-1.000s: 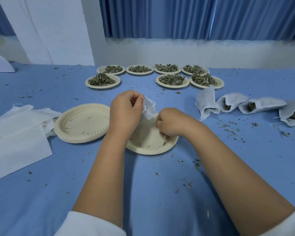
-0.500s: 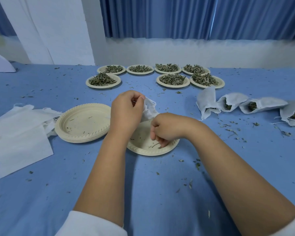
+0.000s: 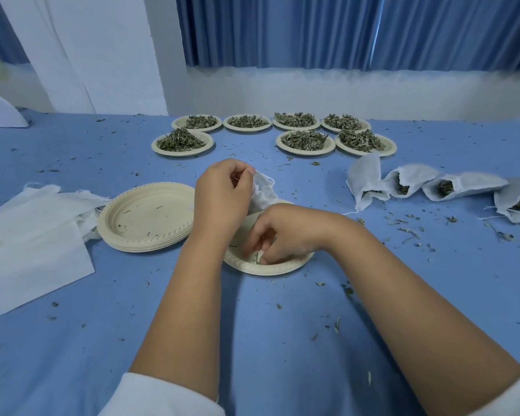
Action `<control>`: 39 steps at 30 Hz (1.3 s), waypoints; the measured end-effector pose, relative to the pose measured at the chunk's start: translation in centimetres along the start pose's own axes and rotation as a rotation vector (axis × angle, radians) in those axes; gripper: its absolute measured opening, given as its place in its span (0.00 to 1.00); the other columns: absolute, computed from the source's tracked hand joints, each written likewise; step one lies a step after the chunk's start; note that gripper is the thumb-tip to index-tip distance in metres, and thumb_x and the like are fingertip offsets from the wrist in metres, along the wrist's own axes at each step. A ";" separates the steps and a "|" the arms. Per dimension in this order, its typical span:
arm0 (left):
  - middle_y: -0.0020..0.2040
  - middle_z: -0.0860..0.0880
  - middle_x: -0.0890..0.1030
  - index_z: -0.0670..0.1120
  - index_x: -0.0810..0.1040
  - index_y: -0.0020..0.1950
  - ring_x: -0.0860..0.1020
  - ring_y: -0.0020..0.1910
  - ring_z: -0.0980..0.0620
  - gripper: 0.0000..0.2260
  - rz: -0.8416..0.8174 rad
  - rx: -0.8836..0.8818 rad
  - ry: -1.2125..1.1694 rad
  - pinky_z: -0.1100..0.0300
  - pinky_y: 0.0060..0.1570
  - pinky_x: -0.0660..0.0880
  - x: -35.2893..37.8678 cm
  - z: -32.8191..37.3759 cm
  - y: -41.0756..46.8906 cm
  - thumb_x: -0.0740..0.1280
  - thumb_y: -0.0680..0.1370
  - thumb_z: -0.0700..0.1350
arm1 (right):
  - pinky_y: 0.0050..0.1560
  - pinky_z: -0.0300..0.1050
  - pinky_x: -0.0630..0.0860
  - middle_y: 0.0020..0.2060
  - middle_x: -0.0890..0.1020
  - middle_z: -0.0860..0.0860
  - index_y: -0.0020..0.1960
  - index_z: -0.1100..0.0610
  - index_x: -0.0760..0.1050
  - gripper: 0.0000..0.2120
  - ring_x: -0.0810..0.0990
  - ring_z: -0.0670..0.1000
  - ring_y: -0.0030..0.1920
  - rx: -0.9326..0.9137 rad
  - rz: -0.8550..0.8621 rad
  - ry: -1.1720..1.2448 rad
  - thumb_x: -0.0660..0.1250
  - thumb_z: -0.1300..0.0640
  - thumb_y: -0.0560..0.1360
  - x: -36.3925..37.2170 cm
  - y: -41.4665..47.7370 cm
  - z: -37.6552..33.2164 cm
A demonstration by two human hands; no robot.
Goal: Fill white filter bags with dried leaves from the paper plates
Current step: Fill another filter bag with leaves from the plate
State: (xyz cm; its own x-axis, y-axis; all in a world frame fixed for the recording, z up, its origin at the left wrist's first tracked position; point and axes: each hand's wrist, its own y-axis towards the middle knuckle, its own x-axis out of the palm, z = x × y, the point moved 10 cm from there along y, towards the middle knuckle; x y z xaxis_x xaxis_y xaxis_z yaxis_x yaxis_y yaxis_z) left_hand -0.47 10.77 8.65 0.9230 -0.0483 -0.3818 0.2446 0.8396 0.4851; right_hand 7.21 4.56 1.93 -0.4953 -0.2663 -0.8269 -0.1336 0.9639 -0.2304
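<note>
Fingers [image 3: 269, 252] of right hand [image 3: 288, 232]: curled down into near plate, tips drawn together on last dried leaf scraps [image 3: 257, 257]; firmness of pinch not discernible.
Fingers [image 3: 243, 178] of left hand [image 3: 222, 202]: clamped on mouth of soft white fabric filter bag [image 3: 263, 190]; held it above far rim of near plate.
Near plate: round cream paper plate [image 3: 270, 268], almost bare; lay under both hands.
Risk, spill: scraps likely lost between plate and bag through a loose pinch or the crumpled, unspread bag mouth.
Risk, plate: light; liable to slide or tip under pressing fingertips.
Supply: seven cream paper plates heaped with dried green leaves [image 3: 182, 142]; stood at far side, well apart from hands.
Filled: four white bags of leaves [image 3: 364, 183], right; lay open-mouthed, liable to shed if knocked.
Empties: stack of cream paper plates [image 3: 146, 219] beside left hand; flat white bags [image 3: 33, 235] beyond.
Surface: blue cloth-covered table [image 3: 252, 340], strewn with leaf crumbs.
Room: pleated blue curtain [image 3: 342, 31]; white pillar [image 3: 102, 49], left.
</note>
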 end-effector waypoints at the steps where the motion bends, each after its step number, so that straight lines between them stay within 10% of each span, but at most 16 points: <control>1: 0.39 0.58 0.80 0.50 0.80 0.42 0.79 0.43 0.56 0.07 0.002 0.004 0.001 0.64 0.45 0.74 0.0 0.0 0.0 0.65 0.79 0.44 | 0.32 0.29 0.72 0.38 0.82 0.41 0.52 0.48 0.84 0.12 0.78 0.38 0.35 -0.004 0.009 0.018 0.74 0.60 0.71 0.0 0.1 -0.1; 16: 0.38 0.58 0.80 0.53 0.78 0.40 0.79 0.41 0.57 0.08 0.010 0.003 0.002 0.65 0.43 0.74 -0.2 0.0 0.0 0.66 0.79 0.44 | 0.41 0.44 0.78 0.33 0.81 0.45 0.43 0.55 0.82 0.04 0.75 0.43 0.33 -0.023 0.064 -0.030 0.68 0.60 0.71 -0.4 -0.2 -0.8; 23: 0.39 0.58 0.81 0.54 0.79 0.40 0.79 0.41 0.59 0.08 0.013 -0.013 0.003 0.66 0.42 0.73 -0.3 0.1 -0.1 0.66 0.78 0.45 | 0.34 0.32 0.68 0.25 0.72 0.41 0.39 0.54 0.82 0.04 0.69 0.41 0.29 -0.070 0.482 0.338 0.71 0.59 0.73 -7.5 -2.2 1.2; 39: 0.39 0.58 0.83 0.52 0.83 0.41 0.79 0.39 0.61 0.06 -0.060 -0.024 -0.021 0.62 0.43 0.77 0.5 0.0 -0.2 0.68 0.77 0.46 | 0.34 0.41 0.66 0.25 0.70 0.43 0.40 0.48 0.81 0.06 0.69 0.42 0.28 0.111 0.810 0.124 0.69 0.54 0.75 -8.0 -2.3 2.4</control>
State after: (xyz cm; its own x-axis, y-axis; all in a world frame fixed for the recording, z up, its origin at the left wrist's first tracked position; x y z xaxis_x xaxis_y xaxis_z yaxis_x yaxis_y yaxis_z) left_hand -0.03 10.56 8.33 0.9130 -0.1095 -0.3931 0.2924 0.8475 0.4430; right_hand 13.58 4.50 7.83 -0.4938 0.5193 -0.6975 0.3876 0.8495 0.3579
